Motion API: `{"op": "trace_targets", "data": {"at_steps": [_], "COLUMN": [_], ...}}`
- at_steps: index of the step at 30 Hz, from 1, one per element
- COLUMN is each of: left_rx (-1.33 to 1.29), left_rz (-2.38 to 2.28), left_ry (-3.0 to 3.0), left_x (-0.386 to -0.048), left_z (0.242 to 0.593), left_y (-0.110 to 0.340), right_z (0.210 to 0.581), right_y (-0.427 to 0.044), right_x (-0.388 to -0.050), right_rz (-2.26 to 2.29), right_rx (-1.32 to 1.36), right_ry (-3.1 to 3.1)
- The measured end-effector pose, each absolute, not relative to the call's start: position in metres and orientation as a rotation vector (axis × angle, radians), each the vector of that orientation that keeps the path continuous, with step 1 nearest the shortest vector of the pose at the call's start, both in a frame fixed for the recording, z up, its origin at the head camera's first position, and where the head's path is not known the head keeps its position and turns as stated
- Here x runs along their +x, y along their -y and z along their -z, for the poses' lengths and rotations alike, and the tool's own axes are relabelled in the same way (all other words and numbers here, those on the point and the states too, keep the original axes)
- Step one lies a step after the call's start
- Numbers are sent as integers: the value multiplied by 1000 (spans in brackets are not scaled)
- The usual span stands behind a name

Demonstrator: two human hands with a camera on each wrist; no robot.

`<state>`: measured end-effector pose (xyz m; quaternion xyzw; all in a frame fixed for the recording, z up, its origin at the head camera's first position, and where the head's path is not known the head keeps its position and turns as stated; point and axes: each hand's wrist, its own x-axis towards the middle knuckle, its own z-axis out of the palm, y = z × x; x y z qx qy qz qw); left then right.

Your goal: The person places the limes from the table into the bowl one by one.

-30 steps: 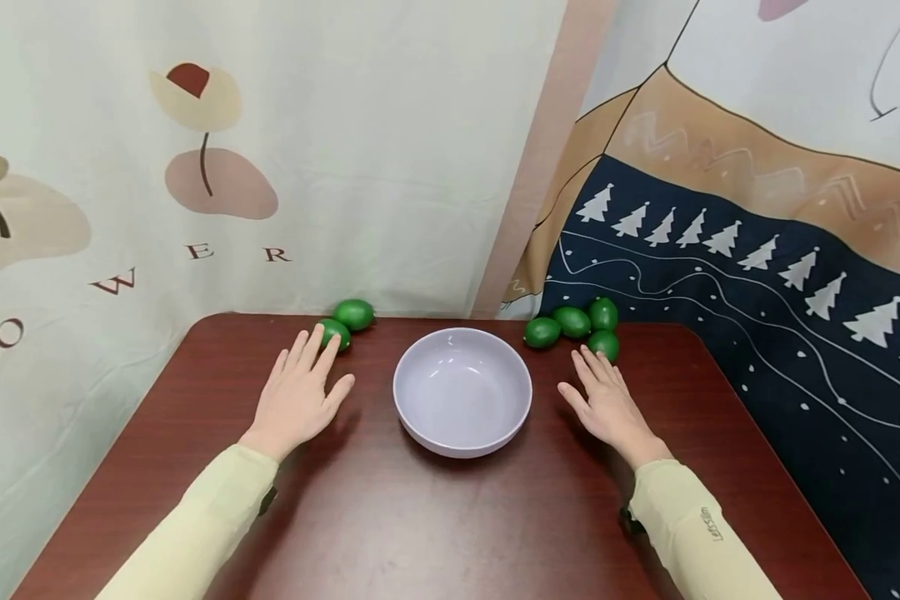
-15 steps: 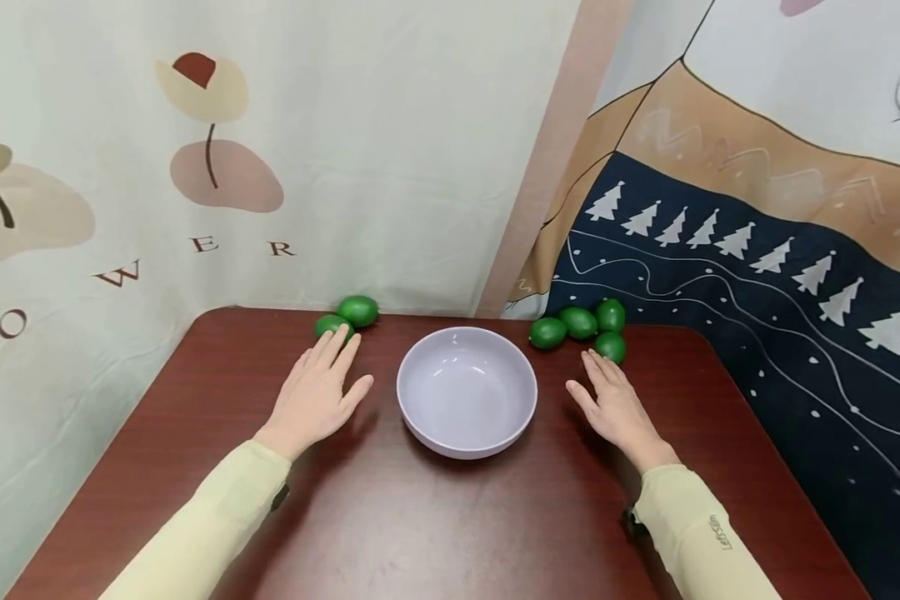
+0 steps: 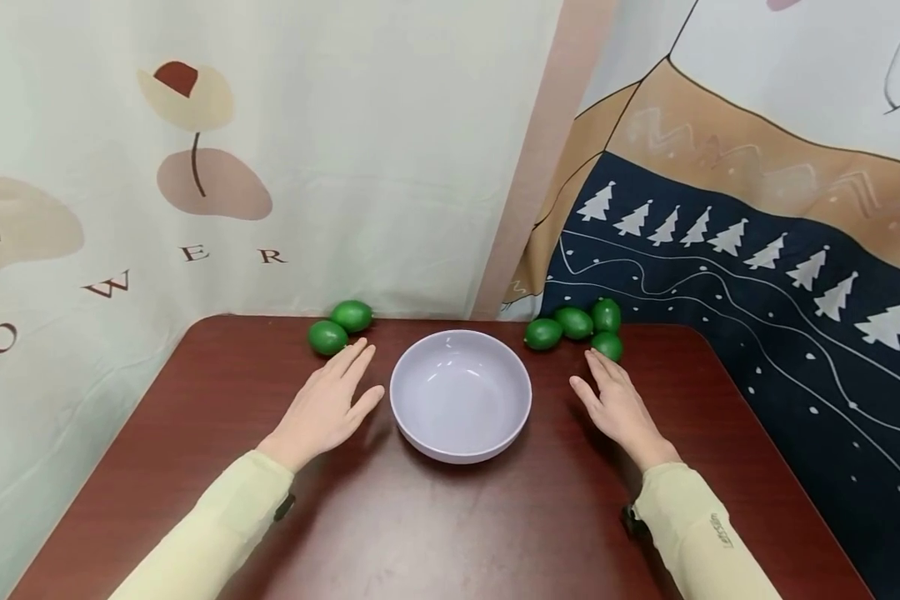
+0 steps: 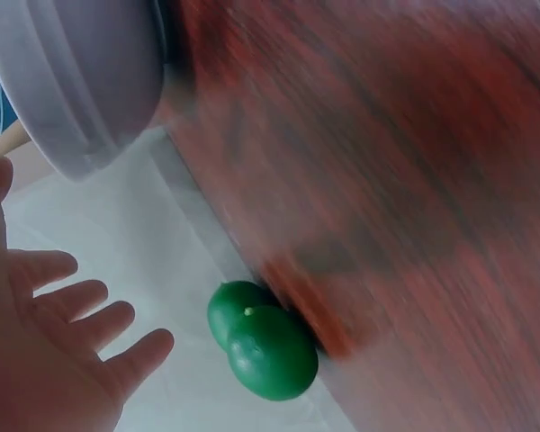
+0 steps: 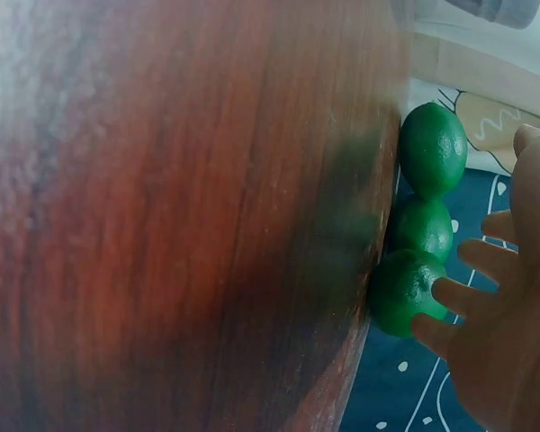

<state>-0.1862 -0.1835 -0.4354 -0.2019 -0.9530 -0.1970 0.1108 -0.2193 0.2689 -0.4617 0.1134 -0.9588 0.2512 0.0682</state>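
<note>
A pale lavender bowl (image 3: 461, 396) stands upright on the table between the two hands, with nothing in it. My left hand (image 3: 326, 410) hovers palm down to its left, fingers extended and holding nothing. Two green limes (image 3: 327, 337) lie just beyond those fingertips, side by side. In the left wrist view the limes (image 4: 272, 353) are apart from the fingers. To the right of the bowl, my right hand (image 3: 621, 410) is also held out flat with nothing in it. Its fingertips are close to the nearest of several limes (image 3: 573, 323); contact cannot be told.
The dark reddish-brown table (image 3: 450, 533) ends at the back against a pale printed curtain (image 3: 390, 167). A navy cloth with white trees (image 3: 720, 275) hangs behind its right side. Both groups of limes lie near the back edge.
My left hand has moved right, toward the bowl, and now leaves the near left lime uncovered. The right hand has barely moved. The bowl and limes keep their places; the view shifts slightly.
</note>
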Motion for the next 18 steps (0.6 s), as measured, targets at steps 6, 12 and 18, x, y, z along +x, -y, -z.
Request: {"op": "trace_targets", "data": {"at_steps": [6, 12, 18], "left_rx": [-607, -642, -640], "left_rz": [696, 724, 721], "left_ry": [2832, 2837, 2840], "left_x": [-184, -182, -179], "left_z": [437, 439, 441], "left_y": [176, 172, 169], "right_z": [461, 464, 462], "right_y": [-271, -274, -278], "right_x": [-220, -221, -221], "right_rz": [-792, -792, -805], "right_rx": [304, 283, 267], "right_ry": [2898, 2909, 2900]}}
